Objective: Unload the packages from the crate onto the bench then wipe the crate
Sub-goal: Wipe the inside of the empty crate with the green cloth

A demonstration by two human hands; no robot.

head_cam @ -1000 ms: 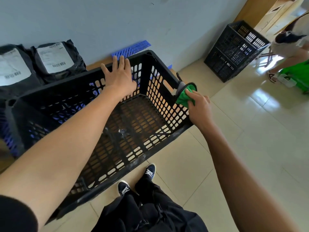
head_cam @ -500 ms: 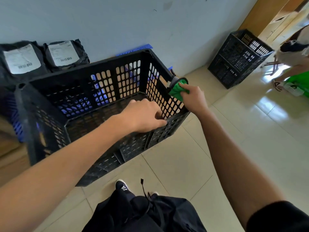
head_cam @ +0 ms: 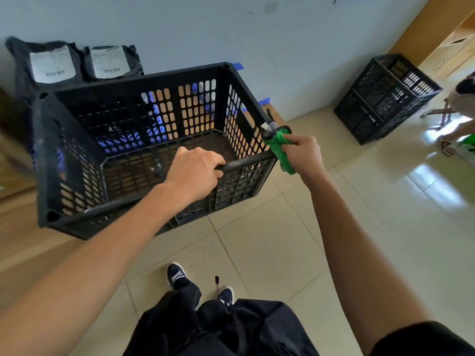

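In the head view, the black perforated crate (head_cam: 144, 150) fills the centre left of the frame. It sits tilted on the wooden counter (head_cam: 23, 227), and its near right corner hangs over the tiled floor (head_cam: 334, 227). Nothing lies on the part of its bottom that shows.

The left hand (head_cam: 195, 173) comes in from the lower left and grips the near rim of the crate. Its fingers (head_cam: 218, 167) are curled over the black rim bar, so the rim passes under the knuckles and the fingertips go down inside the crate.

The right hand (head_cam: 304, 152) is at the right corner of the crate, just outside the rim. It is clenched around a green cloth (head_cam: 280, 150); the cloth comes out of the fist to the left and hangs down beside the crate corner, touching or almost touching it. A grey and black thing sticks up at the top of the cloth, but I cannot tell what it is.

In the upper left of the frame two black packages (head_cam: 77, 62) with white labels stand side by side against the pale wall, behind the crate. They are apart from both hands.

In the upper right a second black crate (head_cam: 385, 98) stands on the floor near the wall. At the bottom centre the person's dark shoes (head_cam: 177, 274) are on the tiles.
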